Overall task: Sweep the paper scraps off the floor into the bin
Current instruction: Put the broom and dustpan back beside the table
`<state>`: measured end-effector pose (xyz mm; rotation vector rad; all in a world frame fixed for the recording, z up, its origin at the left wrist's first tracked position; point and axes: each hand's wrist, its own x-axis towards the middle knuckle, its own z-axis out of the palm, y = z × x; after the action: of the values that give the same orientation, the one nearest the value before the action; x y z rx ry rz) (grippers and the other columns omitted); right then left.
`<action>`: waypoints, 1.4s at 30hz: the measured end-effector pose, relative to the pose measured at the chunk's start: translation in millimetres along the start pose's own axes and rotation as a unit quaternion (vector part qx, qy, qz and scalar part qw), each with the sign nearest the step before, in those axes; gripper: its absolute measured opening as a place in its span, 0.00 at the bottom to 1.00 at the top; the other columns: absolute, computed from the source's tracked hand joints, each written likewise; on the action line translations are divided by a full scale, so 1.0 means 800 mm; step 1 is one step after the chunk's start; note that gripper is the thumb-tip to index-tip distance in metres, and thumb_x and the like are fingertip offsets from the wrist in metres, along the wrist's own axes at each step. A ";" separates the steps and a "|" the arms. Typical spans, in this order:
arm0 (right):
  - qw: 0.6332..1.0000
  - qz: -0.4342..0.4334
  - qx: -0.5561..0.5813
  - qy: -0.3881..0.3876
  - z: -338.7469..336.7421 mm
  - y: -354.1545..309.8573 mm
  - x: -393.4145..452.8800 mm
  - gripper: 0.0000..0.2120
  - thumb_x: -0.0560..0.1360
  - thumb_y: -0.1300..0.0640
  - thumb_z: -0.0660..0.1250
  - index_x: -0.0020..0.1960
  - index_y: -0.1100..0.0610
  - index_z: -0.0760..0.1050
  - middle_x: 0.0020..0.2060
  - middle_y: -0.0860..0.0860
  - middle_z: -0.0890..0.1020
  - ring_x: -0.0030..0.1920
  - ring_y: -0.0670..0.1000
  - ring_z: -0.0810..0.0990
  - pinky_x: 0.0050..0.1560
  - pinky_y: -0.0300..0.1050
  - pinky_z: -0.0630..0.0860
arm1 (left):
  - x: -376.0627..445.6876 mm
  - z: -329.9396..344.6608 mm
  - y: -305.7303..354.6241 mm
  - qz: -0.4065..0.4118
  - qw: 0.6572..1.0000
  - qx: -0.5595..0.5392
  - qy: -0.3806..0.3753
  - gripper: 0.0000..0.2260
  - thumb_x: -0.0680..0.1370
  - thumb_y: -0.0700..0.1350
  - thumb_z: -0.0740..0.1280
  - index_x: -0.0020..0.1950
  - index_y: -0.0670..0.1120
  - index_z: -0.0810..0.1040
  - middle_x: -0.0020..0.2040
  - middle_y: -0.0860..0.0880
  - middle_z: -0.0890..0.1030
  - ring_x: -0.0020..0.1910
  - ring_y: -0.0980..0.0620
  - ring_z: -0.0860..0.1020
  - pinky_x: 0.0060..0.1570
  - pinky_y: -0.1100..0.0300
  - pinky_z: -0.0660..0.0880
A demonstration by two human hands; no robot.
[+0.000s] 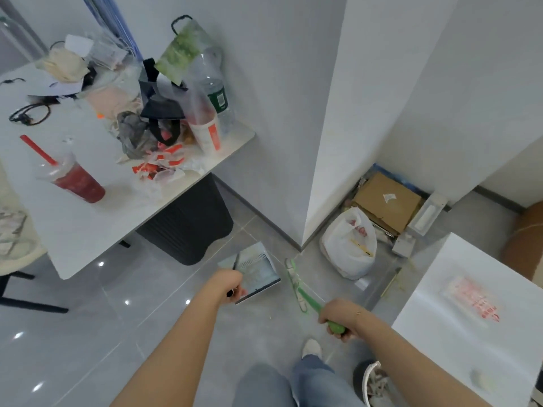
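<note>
At nine o'clock of the view a white table (88, 230) carries cups, bags and wrappers, and under its far corner, toward eleven o'clock from the person's hands, stands the dark ribbed bin (191, 221). Just right of it the left hand (230, 284) curls around the dark handle of a grey dustpan (255, 274), whose pan rests low against the tiled floor (117, 318). At about one o'clock from that hand, close beside the pan's right edge, lies the head of a green brush (296, 284); its handle is gripped firmly in the right hand (338, 317). Paper scraps cannot be told apart on the tiles here; a few pale flecks near the brush and by the white plastic bag (349, 245) at two o'clock may be some. To do this step well, the person should probably keep the pan's lip flat on the tile, draw the brush in short strokes toward nine o'clock into the pan, and carry it level to the bin. Farther right, cardboard (388, 201) leans in the corner.
</note>
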<state>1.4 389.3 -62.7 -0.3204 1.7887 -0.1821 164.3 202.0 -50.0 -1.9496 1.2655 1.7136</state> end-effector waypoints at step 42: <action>0.988 0.103 -0.113 -0.012 -0.118 -0.273 0.124 0.23 0.71 0.60 0.64 0.67 0.56 0.73 0.51 0.54 0.80 0.40 0.51 0.77 0.47 0.44 0.79 | 0.307 0.009 0.432 -0.001 0.980 0.136 -0.144 0.05 0.79 0.36 0.55 0.54 0.38 0.67 0.53 0.37 0.71 0.33 0.49 0.75 0.21 0.67 0.74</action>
<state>-85.4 146.6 -68.2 -0.2942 1.8077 0.1714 -111.0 -103.9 -154.5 -1.4886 1.3066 1.6493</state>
